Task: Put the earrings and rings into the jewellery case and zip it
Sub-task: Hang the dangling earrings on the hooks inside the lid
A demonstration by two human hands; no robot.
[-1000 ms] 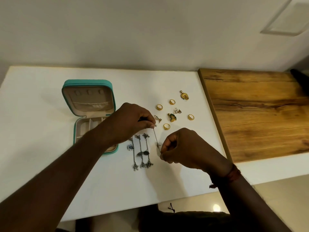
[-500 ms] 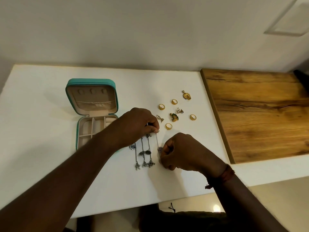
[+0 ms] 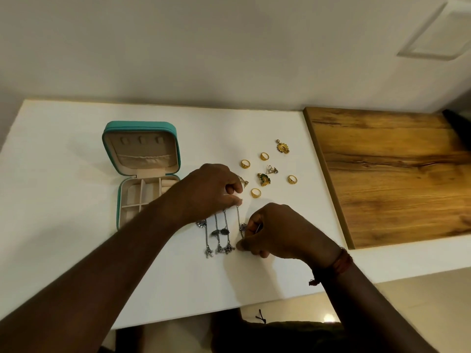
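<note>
Left hand (image 3: 211,192) has its grip pinched on the top of a dangly earring (image 3: 238,215), right hand (image 3: 280,230) pinching the bottom end, mid-tabletop (image 3: 63,200) toward the front edge, other earrings (image 3: 217,233) lying just left. Open jewellery case (image 3: 139,128) sits further left, nearer the back edge; gold rings (image 3: 255,192) lie scattered toward the right edge

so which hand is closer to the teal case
Left. The left hand sits just right of the jewellery case; the right hand is farther right, past the dangling earrings.
</note>
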